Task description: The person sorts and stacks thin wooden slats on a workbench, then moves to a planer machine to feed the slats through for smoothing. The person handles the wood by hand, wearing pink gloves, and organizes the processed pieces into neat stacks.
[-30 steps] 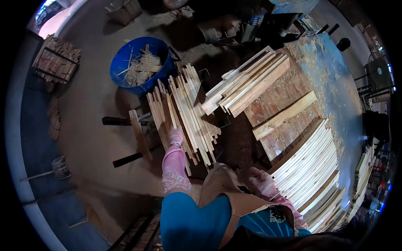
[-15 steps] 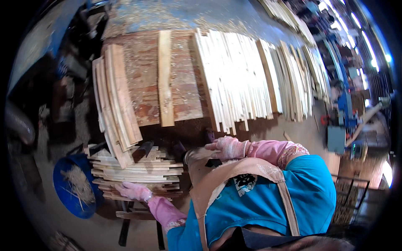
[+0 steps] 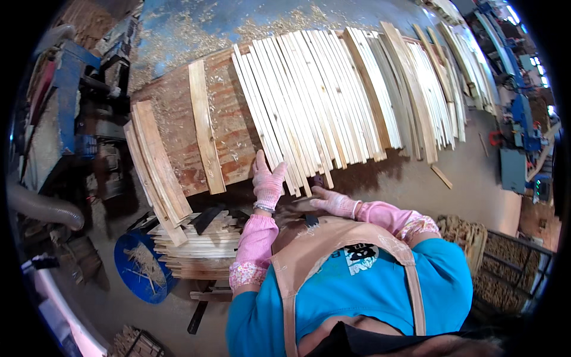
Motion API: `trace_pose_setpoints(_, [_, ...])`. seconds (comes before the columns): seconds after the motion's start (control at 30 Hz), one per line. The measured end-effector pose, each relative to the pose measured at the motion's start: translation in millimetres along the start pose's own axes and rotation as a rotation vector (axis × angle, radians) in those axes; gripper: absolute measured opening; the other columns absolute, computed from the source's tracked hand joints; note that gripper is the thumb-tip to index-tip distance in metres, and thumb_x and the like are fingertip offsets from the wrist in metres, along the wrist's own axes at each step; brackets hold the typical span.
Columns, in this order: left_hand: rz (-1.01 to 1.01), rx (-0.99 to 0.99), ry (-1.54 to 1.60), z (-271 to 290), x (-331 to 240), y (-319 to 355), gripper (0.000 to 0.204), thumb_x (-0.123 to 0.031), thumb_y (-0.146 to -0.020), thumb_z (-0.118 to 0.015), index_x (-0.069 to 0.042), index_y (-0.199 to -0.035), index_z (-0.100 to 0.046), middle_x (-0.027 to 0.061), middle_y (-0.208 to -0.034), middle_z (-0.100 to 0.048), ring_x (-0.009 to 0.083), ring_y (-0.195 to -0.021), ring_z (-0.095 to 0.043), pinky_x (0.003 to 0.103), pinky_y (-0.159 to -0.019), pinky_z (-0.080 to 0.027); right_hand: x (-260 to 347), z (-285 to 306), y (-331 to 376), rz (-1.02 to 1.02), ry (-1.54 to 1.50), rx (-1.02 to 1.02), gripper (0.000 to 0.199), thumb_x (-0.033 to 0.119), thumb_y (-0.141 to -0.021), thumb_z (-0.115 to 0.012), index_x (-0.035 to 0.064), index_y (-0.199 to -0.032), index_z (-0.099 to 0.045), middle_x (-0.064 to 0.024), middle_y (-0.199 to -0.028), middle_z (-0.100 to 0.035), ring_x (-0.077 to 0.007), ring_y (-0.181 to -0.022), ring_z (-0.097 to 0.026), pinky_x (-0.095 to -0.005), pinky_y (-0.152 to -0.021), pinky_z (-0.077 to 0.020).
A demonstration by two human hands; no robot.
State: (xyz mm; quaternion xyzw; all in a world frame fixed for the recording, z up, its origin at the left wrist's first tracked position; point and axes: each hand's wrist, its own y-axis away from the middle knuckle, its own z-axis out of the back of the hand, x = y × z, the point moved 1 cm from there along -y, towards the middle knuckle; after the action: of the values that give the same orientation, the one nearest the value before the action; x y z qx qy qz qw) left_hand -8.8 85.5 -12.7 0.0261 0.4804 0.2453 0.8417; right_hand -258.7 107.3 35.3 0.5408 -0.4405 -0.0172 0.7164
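My left hand (image 3: 269, 183), in a pink-and-white knit glove, reaches to the near ends of the pale wooden strips (image 3: 315, 101). Its fingers are spread, beside the leftmost strip, and I cannot tell whether they touch it. In a matching glove, my right hand (image 3: 334, 203) is just below the strips' near ends, fingers stretched out to the left and holding nothing. The strips lie side by side on a worn plywood table (image 3: 229, 128). Left of them, a single board (image 3: 206, 125) lies apart on the plywood.
Several boards (image 3: 159, 166) overhang the table's left edge. Below stands a stack of strips (image 3: 193, 250) beside a blue bin (image 3: 132, 262) of shavings. More strips (image 3: 428, 95) lie at right. A dark rack (image 3: 505, 268) of wood pieces stands at lower right.
My left hand has left the lower-left stack and moved up and right to the pale strips. My right hand has shifted slightly right. The view has turned.
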Motion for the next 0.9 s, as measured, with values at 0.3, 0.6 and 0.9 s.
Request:
trace_pose_setpoints(0.3, [0.133, 0.053, -0.039, -10, -2, -38, 0.089, -0.035, -0.085, -0.085, -0.005, -0.156, -0.042, 0.0260, -0.147, -0.057, 0.0415, -0.135, -0.056, 0.048, -0.113, -0.045, -15, -9, -68, 0.109, -0.092, 0.158, 0.096, 0.064, -0.095, -0.069, -0.0032, -0.157, -0.040, -0.0271, -0.145, -0.060, -0.0372, -0.136, -0.058, -0.0406, -0.116, -0.0425])
trace_pose_setpoints(0.6, [0.117, -0.025, 0.072, -12, -17, -34, 0.069, -0.024, -0.085, -0.084, -0.003, -0.144, -0.055, 0.0232, -0.134, -0.066, 0.0407, -0.122, -0.064, 0.046, -0.105, -0.050, 51, 51, -5, 0.239, 0.494, 0.376, 0.085, 0.066, -0.095, -0.060, 0.0022, -0.150, -0.050, -0.0301, -0.136, -0.066, -0.0427, -0.127, -0.065, -0.0459, -0.108, -0.0505])
trace_pose_setpoints(0.9, [0.170, -0.007, -0.042, -6, -32, -33, 0.092, -0.035, -0.080, -0.087, -0.004, -0.156, -0.045, 0.0271, -0.143, -0.057, 0.0451, -0.134, -0.054, 0.051, -0.114, -0.044, 286, 230, -173, 0.704, 1.115, -0.787, 0.051, 0.030, -0.101, -0.060, 0.0121, -0.149, -0.056, -0.0130, -0.134, -0.069, -0.0300, -0.133, -0.061, -0.0447, -0.115, -0.0467])
